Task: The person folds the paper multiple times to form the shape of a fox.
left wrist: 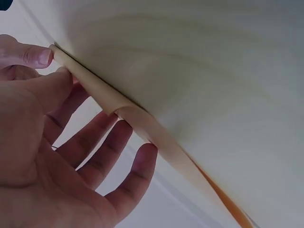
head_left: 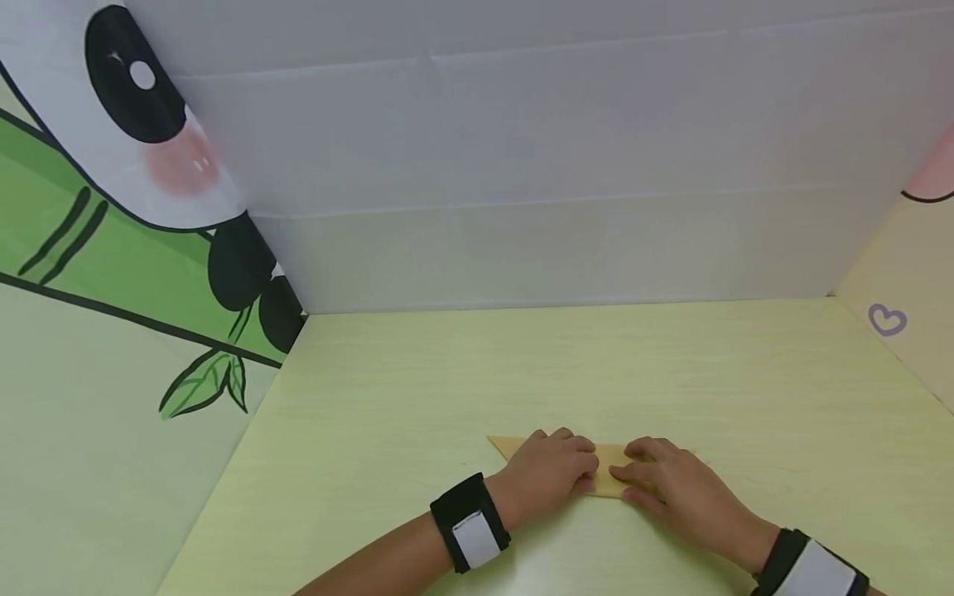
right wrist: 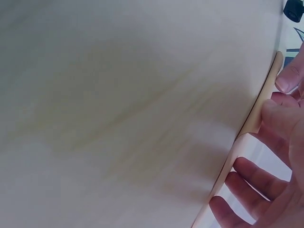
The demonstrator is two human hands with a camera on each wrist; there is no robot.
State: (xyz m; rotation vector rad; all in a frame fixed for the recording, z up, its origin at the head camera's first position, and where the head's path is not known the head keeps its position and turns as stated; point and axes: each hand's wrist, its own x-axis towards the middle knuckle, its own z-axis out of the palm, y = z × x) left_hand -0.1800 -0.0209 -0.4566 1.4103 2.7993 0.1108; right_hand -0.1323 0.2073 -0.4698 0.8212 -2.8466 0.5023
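Observation:
A folded sheet of yellow paper [head_left: 609, 457] lies on the table, with a pointed corner sticking out to the left. My left hand [head_left: 550, 472] covers its middle-left part. On its right end, my right hand [head_left: 689, 501] holds the paper with bent fingers. In the left wrist view, the left thumb and fingers pinch the near edge of the paper [left wrist: 95, 90], where a flap stands slightly raised. The right wrist view shows the right thumb and fingertips gripping along the same edge of the paper [right wrist: 260, 107]. Parts of the sheet are hidden under both hands.
The pale wooden table [head_left: 417, 372] meets a white back wall [head_left: 522, 165]. A cartoon panel [head_left: 134, 248] with green bamboo stands at the left. At the right, a side panel bears a purple heart [head_left: 887, 319]. Each wrist wears a black strap [head_left: 450, 509].

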